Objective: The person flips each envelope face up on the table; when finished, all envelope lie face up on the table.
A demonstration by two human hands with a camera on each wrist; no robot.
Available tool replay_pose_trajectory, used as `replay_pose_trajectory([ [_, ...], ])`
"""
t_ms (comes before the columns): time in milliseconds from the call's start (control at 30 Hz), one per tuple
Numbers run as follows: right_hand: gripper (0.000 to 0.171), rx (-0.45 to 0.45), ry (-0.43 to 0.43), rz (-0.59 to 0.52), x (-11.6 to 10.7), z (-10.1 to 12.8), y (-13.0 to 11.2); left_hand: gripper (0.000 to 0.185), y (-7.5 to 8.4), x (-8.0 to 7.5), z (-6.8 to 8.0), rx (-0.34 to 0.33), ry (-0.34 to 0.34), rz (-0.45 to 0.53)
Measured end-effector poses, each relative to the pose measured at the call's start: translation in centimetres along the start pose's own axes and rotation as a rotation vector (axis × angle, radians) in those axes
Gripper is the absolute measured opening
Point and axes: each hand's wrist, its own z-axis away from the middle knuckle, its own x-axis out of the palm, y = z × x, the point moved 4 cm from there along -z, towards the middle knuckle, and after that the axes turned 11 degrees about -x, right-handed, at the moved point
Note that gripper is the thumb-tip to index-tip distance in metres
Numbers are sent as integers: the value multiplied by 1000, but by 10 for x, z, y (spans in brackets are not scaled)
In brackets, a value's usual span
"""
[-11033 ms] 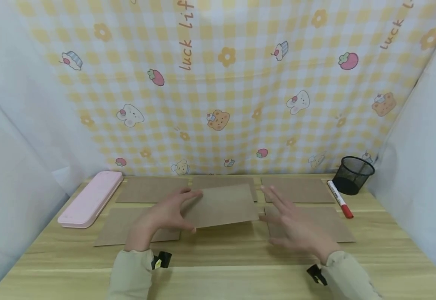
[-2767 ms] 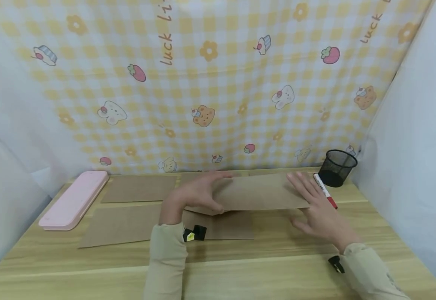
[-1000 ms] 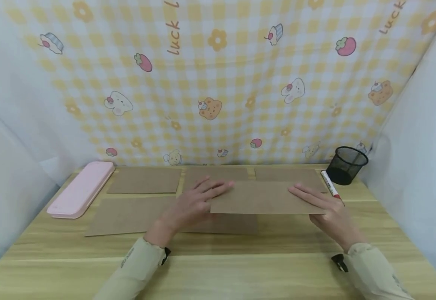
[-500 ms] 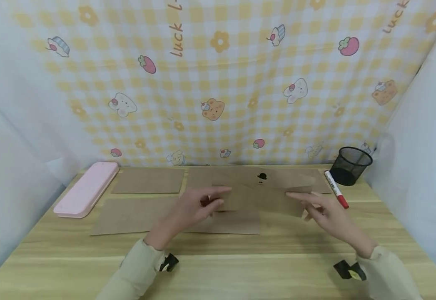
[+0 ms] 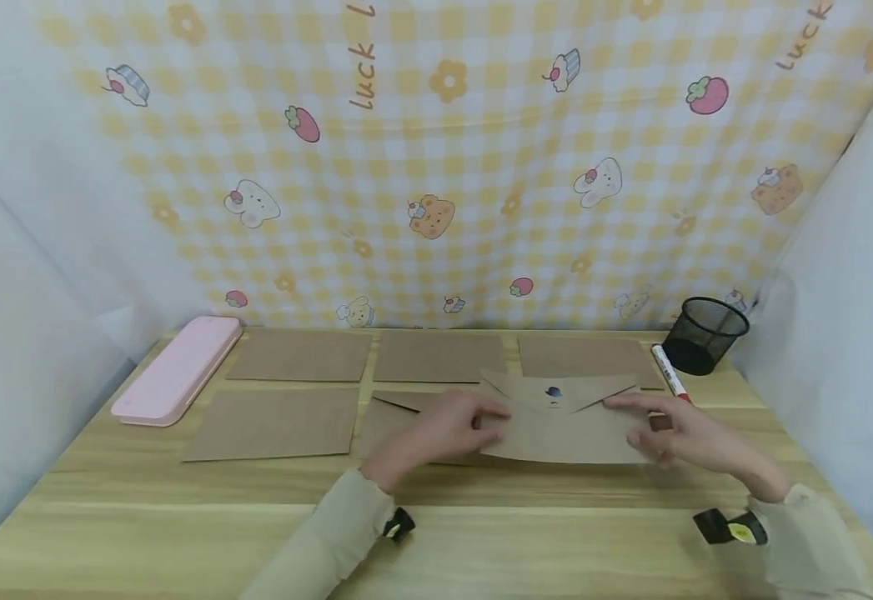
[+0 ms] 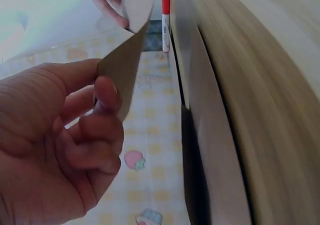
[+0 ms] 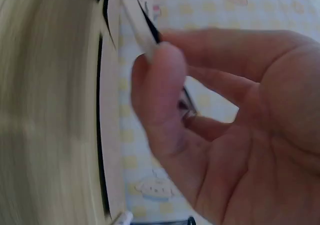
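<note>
Grip confirmed at both ends: left hand [image 5: 447, 427] and right hand [image 5: 687, 433] each pinch an end edge of the kraft envelope [image 5: 564, 427], held just above the surface [image 5: 481, 542] at front centre-right, flap side up. Judged light, thin and flexible, liable to crease; edge holds suit it. Count: one held envelope, five lying flat, possibly more beneath; one pink case [image 5: 177, 371], one marker [image 5: 670, 375], one mesh cup [image 5: 706, 335].

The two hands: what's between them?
In the head view, one brown envelope, flap side up with a small dark sticker, spans the gap: the left hand pinches its left edge, the right hand its right.
</note>
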Motion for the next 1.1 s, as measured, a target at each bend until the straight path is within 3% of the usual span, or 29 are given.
replay_pose_trajectory([
  [100,44,30,-3,86,-6,6,4,25,20,8,-9,1,0,-145],
  [200,42,103,-15,217,-11,12,11,20,38,19,-19,46,-55,-231],
  [300,40,181,-41,338,-14,16,19,19,47,29,-32,65,-160,-213],
  [400,38,221,-59,429,-16,19,25,29,50,37,-43,34,-214,-208],
  [467,37,218,-69,483,-16,20,27,31,50,42,-48,5,-211,-236],
  [533,41,226,-76,523,-15,22,29,12,51,48,-51,-13,-220,-245],
  [567,44,233,-78,534,-14,23,30,11,51,51,-52,-21,-220,-245],
  [700,52,264,-87,575,-12,24,33,38,52,59,-50,-59,-226,-252],
  [867,54,290,-92,568,-11,25,33,17,54,61,-47,-89,-154,-367],
  [1000,54,310,-93,561,-11,26,32,15,55,64,-48,-90,-108,-451],
  [1100,53,305,-79,591,-12,26,32,15,55,64,-49,-92,-91,-458],
])
